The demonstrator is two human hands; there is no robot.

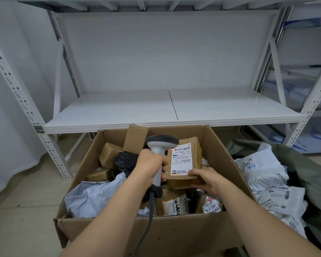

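My left hand (150, 165) grips the white handle of a barcode scanner (161, 143), whose dark head points at a small brown parcel (183, 162). A red scan line lies across the top of the parcel's white shipping label. My right hand (206, 179) holds the parcel by its lower right corner, thumb on the label side, above a big open cardboard box (224, 160). The scanner's coiled cable hangs down over the box's near wall.
The box holds several small cartons (135, 139), a black bag (124, 161) and a grey mailer (93, 197). A white metal shelf (137, 110) stands behind it. At the right, white poly mailers (267, 169) lie on a green sack (311, 173).
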